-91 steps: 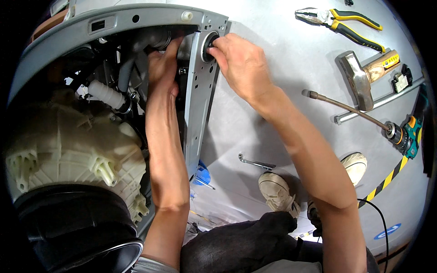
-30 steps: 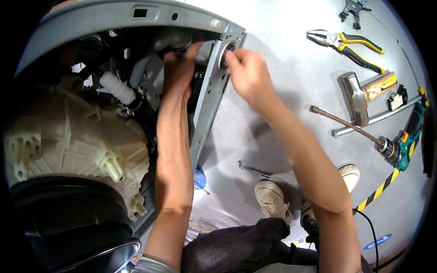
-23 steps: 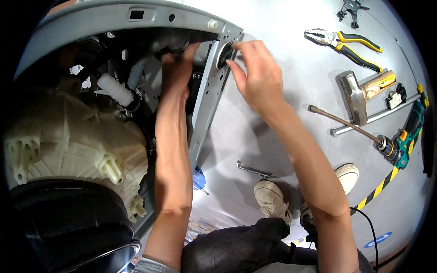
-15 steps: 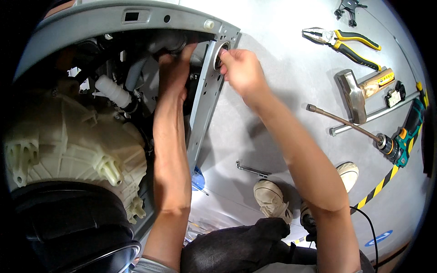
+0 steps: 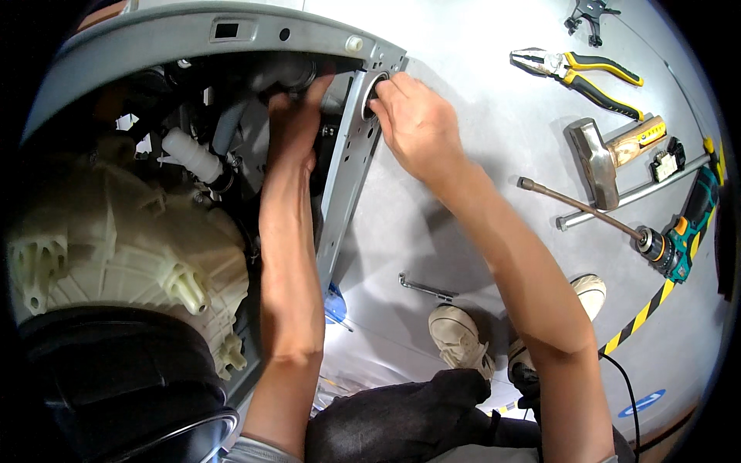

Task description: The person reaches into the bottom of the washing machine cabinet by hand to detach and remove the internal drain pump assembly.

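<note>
My left hand [image 5: 296, 119] reaches inside the grey metal cabinet frame [image 5: 346, 177], up against a dark rounded cylindrical part [image 5: 279, 73]. It appears to grip that part from below, thumb along the right side; the other fingertips are hidden. On the outside of the frame, my right hand [image 5: 421, 127] is at a round opening with a pale rim [image 5: 368, 108]. Its thumb and fingers are pinched together at the opening, and whatever lies between them is hidden. A white ribbed plastic piece [image 5: 191, 157] sits inside, left of my left forearm.
A large cream plastic tub [image 5: 127, 231] with a black rubber bellows [image 5: 116, 370] fills the left. On the grey floor at right lie pliers [image 5: 575, 73], a hammer [image 5: 594, 162], a cordless drill [image 5: 679, 239] with a long socket bit, and a metal bar [image 5: 633, 197]. A small wrench [image 5: 427, 288] lies near my shoes.
My right hand has turned at the round opening, its back now facing up more and its knuckles raised. My left hand stays at the dark cylindrical part.
</note>
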The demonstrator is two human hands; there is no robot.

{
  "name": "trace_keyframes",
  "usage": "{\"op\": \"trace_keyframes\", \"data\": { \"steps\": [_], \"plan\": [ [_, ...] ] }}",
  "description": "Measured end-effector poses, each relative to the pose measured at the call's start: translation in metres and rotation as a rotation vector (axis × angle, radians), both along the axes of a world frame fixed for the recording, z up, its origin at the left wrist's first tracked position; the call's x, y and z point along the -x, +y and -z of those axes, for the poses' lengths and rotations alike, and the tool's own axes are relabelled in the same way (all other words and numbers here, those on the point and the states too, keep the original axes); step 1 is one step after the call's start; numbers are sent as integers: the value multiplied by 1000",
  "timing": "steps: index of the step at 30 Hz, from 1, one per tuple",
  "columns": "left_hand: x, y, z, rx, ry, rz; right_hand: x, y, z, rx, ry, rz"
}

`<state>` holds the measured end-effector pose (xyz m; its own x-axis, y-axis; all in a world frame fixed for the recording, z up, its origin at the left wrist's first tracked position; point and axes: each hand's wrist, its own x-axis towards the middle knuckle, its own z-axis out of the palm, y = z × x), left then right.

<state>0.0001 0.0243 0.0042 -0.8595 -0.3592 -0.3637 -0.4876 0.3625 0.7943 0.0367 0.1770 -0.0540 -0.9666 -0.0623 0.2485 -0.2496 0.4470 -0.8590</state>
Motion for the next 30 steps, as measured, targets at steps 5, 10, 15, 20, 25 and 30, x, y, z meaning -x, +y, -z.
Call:
{"op": "trace_keyframes", "data": {
  "steps": [5, 10, 15, 20, 25, 30],
  "plan": [
    [0, 3, -5, 50, -74, -6, 6, -5, -23, 228, -609, -12],
    [0, 8, -10, -62, -45, -13, 6, -8, -19, 204, -600, -14],
    [-1, 6, -6, 57, -6, -4, 6, -9, -11, 151, -436, 6],
    [0, 0, -2, -14, -1, -5, 8, -8, -21, 263, -660, 4],
    [0, 4, -5, -37, -44, -23, 6, -7, -20, 299, -704, 31],
    [4, -12, 8, 99, 2, 57, -20, 0, -21, 364, -562, 218]
  ]
}}
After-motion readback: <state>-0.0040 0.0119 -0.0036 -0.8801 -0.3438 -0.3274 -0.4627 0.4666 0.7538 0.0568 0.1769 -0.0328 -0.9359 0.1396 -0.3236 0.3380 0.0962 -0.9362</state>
